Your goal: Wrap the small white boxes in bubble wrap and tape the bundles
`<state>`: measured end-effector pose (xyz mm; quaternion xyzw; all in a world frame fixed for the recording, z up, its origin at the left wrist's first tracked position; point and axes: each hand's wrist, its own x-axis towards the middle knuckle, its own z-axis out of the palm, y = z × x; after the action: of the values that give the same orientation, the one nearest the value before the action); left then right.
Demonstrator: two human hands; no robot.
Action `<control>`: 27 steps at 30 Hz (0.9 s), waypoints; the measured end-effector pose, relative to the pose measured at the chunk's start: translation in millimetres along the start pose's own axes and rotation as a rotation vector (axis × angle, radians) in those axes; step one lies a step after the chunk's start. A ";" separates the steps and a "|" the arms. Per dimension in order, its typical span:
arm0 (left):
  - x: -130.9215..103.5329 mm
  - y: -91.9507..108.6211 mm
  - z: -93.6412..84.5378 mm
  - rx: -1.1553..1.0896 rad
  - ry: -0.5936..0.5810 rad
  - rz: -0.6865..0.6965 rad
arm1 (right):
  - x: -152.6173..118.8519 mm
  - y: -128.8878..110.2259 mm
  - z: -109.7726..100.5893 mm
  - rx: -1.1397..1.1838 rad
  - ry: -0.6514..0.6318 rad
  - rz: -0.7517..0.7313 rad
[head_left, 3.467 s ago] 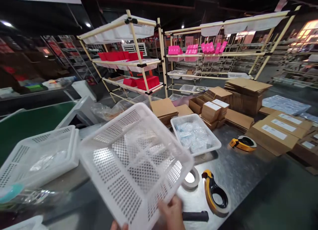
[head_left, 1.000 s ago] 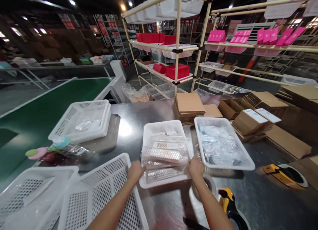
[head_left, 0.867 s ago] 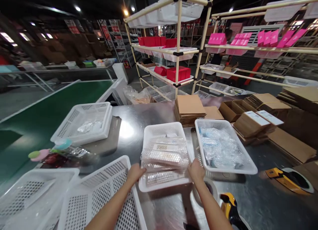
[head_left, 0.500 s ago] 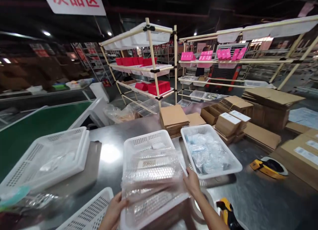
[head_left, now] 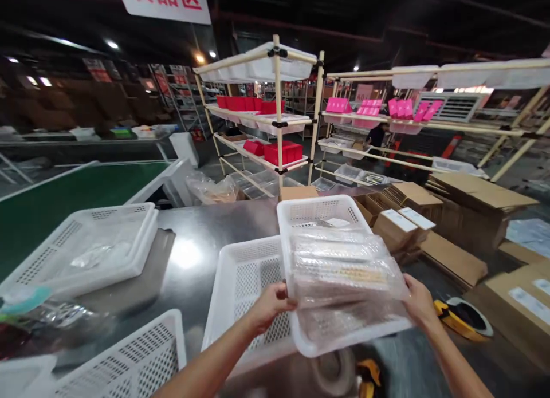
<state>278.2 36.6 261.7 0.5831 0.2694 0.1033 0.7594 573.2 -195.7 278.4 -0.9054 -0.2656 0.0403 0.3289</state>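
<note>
Between my two hands a white plastic basket [head_left: 315, 347] is held up, tilted a little, over the metal table. Inside it lie several bubble-wrapped packages [head_left: 339, 272] and a few slips of paper near the far end. My left hand [head_left: 271, 307] is closed on the basket's left rim. At the right rim my right hand [head_left: 417, 302] is closed too, its fingertips partly hidden by the plastic wrap. Beneath and to the left stands another white basket [head_left: 251, 255] with a perforated bottom and nothing visible in it. The held basket covers part of it.
Stacked white baskets [head_left: 141, 255] stand on the left, beside a green conveyor [head_left: 86, 183]. Flat cardboard [head_left: 455, 255] and cartons fill the right side. A yellow tape dispenser [head_left: 462, 320] lies near the right hand. Racks [head_left: 279, 123] with red and pink boxes rise behind.
Both hands have lifted the basket of packages and carried it rightward, over where the basket of bluish wrapped packages stood. An empty basket now shows underneath. The view has shifted slightly left.
</note>
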 end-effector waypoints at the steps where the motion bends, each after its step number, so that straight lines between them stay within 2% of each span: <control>1: 15.7 -7.1 10.7 -0.049 -0.015 -0.015 | 5.8 13.4 -7.2 -0.024 0.001 0.026; 5: 74.4 -38.5 44.4 -0.119 -0.019 -0.126 | 28.0 67.4 -18.7 -0.087 0.016 0.110; 9: 115.4 -63.2 64.7 -0.122 -0.013 -0.205 | 47.3 106.9 -12.4 -0.116 0.013 0.153; 13: 136.5 -79.3 71.5 -0.063 0.031 -0.225 | 67.2 126.9 2.4 -0.107 -0.023 0.144; 17: 144.1 -93.8 71.4 -0.003 0.035 -0.279 | 83.9 139.6 17.7 -0.092 -0.055 0.161; 20: 138.1 -102.9 71.0 0.053 0.060 -0.283 | 88.1 139.1 21.3 -0.104 -0.083 0.169; 23: 111.4 -103.4 55.9 0.106 0.129 -0.257 | 83.6 127.7 17.3 -0.098 -0.076 0.207; 25: 76.5 -97.6 25.4 0.185 0.169 -0.205 | 73.4 120.1 12.1 -0.062 0.011 0.265; 26: 52.9 -93.9 2.6 0.259 0.198 -0.188 | 65.1 117.9 9.3 -0.043 0.081 0.298; 27: 25.0 -90.6 -24.7 0.348 0.277 -0.151 | 54.3 117.0 6.9 -0.021 0.163 0.328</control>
<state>271.7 41.8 164.8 0.6639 0.4275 0.0774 0.6087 671.1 -239.4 206.4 -0.9402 -0.0872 0.0169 0.3288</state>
